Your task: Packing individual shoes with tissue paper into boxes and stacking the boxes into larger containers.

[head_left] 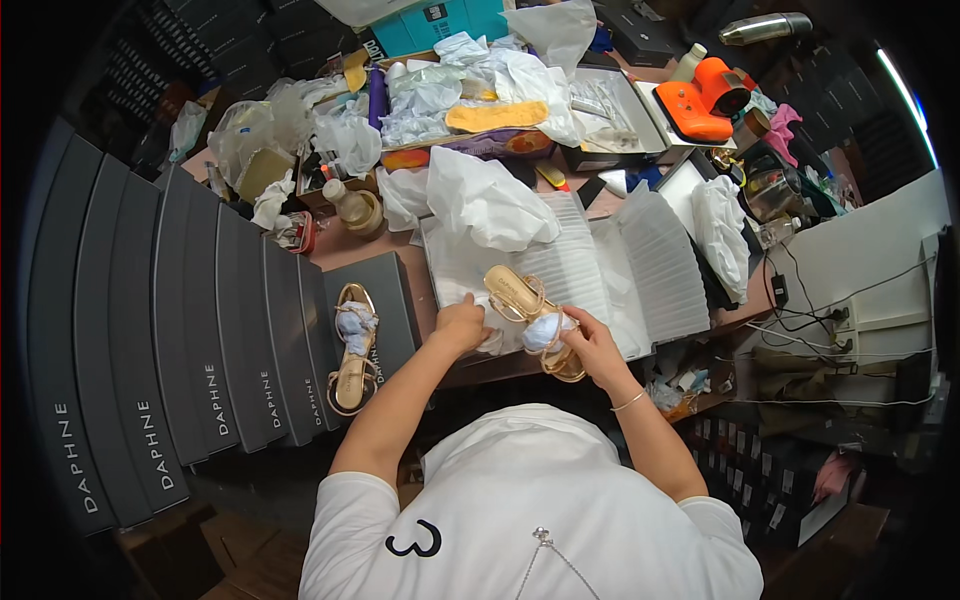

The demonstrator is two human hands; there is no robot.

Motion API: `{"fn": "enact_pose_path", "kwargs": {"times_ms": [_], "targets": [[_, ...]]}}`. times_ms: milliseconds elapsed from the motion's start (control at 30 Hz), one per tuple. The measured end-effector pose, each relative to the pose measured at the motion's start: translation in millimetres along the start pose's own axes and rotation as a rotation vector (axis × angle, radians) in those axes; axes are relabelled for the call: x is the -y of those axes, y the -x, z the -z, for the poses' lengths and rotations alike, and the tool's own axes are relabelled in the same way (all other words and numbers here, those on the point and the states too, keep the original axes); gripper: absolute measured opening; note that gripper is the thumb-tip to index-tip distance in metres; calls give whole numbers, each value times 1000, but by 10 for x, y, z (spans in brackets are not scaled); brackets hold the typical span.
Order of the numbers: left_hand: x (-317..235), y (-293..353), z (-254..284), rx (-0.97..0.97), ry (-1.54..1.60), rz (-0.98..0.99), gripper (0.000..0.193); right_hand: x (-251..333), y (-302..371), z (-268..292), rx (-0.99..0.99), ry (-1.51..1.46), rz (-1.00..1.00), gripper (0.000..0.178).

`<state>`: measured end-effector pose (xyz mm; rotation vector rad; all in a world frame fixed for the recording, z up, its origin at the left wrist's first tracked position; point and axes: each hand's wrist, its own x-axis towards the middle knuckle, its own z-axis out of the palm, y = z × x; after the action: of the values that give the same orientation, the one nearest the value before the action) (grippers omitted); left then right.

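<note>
In my right hand (597,350) is a gold strappy sandal (515,295), gripped by its front straps and tilted over the table's near edge. Pale bluish stuffing paper (545,330) fills the space under its straps. My left hand (462,325) is closed just left of the sandal, apart from it, with a crumpled white piece of cloth or paper (490,342) at its fingers. Another gold sandal (352,345), also stuffed with paper, lies on a dark grey shoebox (398,300) to the left. Beyond my hands lie white tissue (490,200) and ribbed white packing sheets (655,260).
A row of tall stacked grey shoeboxes (130,330) walls off the left side. Farther back stand a bottle (345,203), a carton heaped with crumpled paper (490,145) and an orange device (695,105). Cables (810,320) hang at the right by a white panel (880,260).
</note>
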<state>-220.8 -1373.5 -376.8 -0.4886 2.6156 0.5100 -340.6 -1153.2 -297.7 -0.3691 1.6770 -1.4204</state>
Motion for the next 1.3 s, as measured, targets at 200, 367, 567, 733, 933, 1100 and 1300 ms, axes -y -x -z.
{"fn": "enact_pose_path", "kwargs": {"times_ms": [200, 367, 567, 733, 933, 1100, 1300], "targets": [[22, 175, -149, -11, -39, -10, 38, -22, -168, -103, 56, 21, 21, 48], [-93, 333, -93, 5, 49, 19, 38, -99, -472, -184, 102, 120, 82, 47], [27, 432, -138, -560, 767, 129, 35, -109, -614, -263, 163, 87, 67, 49], [103, 630, -193, -419, 1458, 266, 39, 32, -480, -170, 174, 230, 118, 49], [-304, 615, -167, -96, 2197, -74, 32, 127, -257, -332, 260, 317, 204, 51], [-589, 702, -59, -531, 2365, -28, 26, 412, -213, -295, 318, 75, -5, 52], [-647, 791, 56, -801, 2330, 18, 25, 371, -316, -354, 320, -123, -26, 35]]}}
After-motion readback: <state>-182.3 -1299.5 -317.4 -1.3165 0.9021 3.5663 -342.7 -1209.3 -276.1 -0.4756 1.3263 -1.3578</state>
